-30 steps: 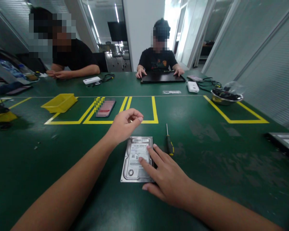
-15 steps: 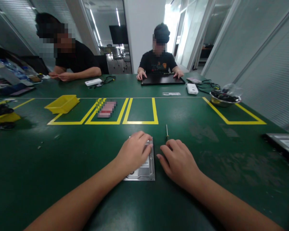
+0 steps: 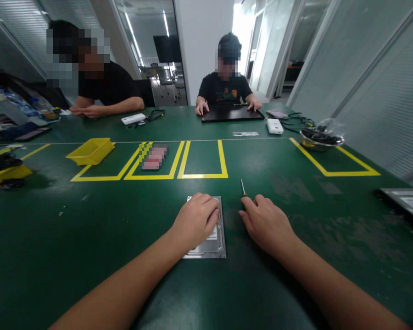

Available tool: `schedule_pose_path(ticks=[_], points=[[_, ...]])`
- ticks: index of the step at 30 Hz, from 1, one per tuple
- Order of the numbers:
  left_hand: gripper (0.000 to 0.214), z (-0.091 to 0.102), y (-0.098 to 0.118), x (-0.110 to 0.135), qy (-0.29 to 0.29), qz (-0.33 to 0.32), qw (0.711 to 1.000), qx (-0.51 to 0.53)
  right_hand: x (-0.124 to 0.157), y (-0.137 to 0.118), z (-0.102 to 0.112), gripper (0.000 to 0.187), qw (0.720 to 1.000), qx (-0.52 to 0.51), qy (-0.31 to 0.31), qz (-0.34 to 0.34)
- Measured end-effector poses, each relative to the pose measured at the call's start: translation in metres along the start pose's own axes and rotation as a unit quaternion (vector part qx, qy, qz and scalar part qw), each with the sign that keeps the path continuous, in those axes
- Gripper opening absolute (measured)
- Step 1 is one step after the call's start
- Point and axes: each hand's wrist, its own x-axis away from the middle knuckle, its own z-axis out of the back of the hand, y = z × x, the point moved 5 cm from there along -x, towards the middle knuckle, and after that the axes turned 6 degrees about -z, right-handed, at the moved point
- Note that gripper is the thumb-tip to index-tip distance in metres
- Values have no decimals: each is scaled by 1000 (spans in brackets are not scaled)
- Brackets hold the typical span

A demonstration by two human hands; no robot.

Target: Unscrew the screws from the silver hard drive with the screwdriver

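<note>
A silver hard drive [image 3: 217,247] lies flat on the green table. Over its upper part rests my left hand [image 3: 198,220], fingers curled round toward the far edge and the thumb along the right side, so much of the label is covered. To the right of the drive, my right hand [image 3: 266,222] is closed on a screwdriver [image 3: 242,187]. Its thin metal shaft points away from me, and most of the handle is hidden under my fingers. A gap of bare table separates the screwdriver from the drive.
Yellow tape marks areas holding a yellow tray [image 3: 91,152] and a pink pixelated item [image 3: 154,158]. A metal bowl of cables [image 3: 318,145] stands back right, a second drive [image 3: 404,204] at the right edge. Two people sit opposite, one holding a black panel [image 3: 232,113].
My right hand has shifted right and its fingers have closed round the screwdriver's handle. The shaft now leans slightly left. My left hand stays on the drive.
</note>
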Motion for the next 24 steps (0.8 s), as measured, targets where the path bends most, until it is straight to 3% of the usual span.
schedule_pose_path(ticks=[10,17,20,24], points=[[20,3,-6,3,1,-20,999,35,0,-2,-1,24,1000,3,4,27],[20,4,-10,4,1,-20,998,58,-6,7,10,29,998,-52,9,18],[19,4,-11,4,0,-17,998,65,-9,12,18,32,991,-129,16,25],[20,4,-12,3,6,-12,997,77,-10,21,28,31,951,-303,42,31]])
